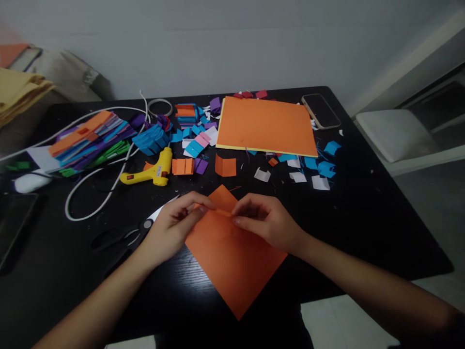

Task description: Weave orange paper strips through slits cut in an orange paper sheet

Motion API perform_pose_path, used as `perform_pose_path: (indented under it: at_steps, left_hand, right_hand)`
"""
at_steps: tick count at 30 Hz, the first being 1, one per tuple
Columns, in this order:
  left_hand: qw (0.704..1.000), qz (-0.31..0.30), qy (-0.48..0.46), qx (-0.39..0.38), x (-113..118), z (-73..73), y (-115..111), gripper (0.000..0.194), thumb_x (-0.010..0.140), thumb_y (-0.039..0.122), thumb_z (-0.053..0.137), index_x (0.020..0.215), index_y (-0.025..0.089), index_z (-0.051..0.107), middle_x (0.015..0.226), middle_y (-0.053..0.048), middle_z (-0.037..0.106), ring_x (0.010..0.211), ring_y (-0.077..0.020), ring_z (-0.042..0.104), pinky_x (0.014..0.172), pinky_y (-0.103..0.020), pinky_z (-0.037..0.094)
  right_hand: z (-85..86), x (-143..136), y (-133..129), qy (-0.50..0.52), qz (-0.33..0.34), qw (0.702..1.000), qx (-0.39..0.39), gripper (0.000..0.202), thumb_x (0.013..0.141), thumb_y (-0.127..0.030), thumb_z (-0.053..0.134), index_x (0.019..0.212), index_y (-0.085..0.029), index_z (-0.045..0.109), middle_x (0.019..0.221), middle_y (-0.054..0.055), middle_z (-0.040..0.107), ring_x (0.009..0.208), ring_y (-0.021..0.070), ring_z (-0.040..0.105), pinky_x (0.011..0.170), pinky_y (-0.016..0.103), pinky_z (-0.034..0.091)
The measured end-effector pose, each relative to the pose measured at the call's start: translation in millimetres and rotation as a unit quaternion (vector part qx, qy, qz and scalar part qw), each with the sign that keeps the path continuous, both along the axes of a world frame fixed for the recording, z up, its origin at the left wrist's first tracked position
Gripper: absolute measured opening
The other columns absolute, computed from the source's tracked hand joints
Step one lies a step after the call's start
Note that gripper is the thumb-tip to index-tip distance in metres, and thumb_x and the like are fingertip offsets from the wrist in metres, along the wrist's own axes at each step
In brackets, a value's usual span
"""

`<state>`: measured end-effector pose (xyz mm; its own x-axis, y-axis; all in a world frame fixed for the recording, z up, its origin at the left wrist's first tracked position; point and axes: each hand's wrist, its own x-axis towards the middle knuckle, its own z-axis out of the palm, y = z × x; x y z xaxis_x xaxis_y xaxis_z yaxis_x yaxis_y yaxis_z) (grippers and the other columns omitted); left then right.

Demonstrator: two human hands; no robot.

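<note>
A square sheet of orange paper (pixel 238 264) lies cornerwise at the front of the black table. My left hand (pixel 181 218) pinches it near its upper part, thumb against fingers. My right hand (pixel 271 220) pinches the same sheet just to the right. Between the fingertips runs a small raised ridge in the paper, and the sheet's far corner points away from me. Black-handled scissors (pixel 140 230) lie beside my left wrist, their blades partly behind the hand.
Beyond the hands are a yellow glue gun (pixel 150 172), an orange paper stack (pixel 267 126), a phone (pixel 321 111) and several folded paper scraps (pixel 196 145). Bundled coloured strips (pixel 94 138) and a looping white cable (pixel 78 218) lie left. A white stool (pixel 395 133) stands right.
</note>
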<state>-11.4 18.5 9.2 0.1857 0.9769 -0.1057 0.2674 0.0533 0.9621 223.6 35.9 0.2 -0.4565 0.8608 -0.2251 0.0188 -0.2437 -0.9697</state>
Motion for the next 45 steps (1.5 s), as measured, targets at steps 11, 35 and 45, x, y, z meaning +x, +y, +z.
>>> perform_pose_path:
  at_steps: [11,35,45]
  left_hand:
    - [0.999,-0.007,0.014,0.029,1.5,0.8,-2.4,0.017,0.094,0.023,0.061,0.087,0.019,0.076,0.085,-0.005,0.073,0.075,-0.0165,0.064,0.066,-0.025,0.049]
    - [0.996,-0.019,-0.019,-0.089,7.3,-0.9,-4.4,0.017,0.085,0.034,0.076,0.079,0.018,0.074,0.072,0.0,0.07,0.066,-0.0117,0.059,0.064,-0.022,0.045]
    - [0.994,-0.005,-0.001,-0.113,4.4,-2.1,-3.1,0.037,0.083,0.046,0.078,0.067,0.015,0.066,0.061,0.003,0.056,0.057,-0.0085,0.043,0.054,-0.02,0.033]
  right_hand:
    - [-0.3,-2.5,-1.8,0.014,0.092,0.981,-0.172,0.036,0.08,-0.051,0.085,0.09,-0.017,0.079,0.08,0.003,0.077,0.073,0.0145,0.068,0.066,0.026,0.05]
    - [-0.3,-4.1,-12.0,-0.059,0.098,0.993,-0.022,0.019,0.089,-0.034,0.077,0.082,-0.017,0.077,0.076,0.002,0.076,0.069,0.0134,0.067,0.063,0.024,0.048]
    - [-1.0,-3.8,-9.7,-0.042,0.115,0.991,-0.048,0.02,0.085,-0.036,0.079,0.081,-0.017,0.074,0.077,0.004,0.077,0.072,0.0165,0.07,0.068,0.028,0.052]
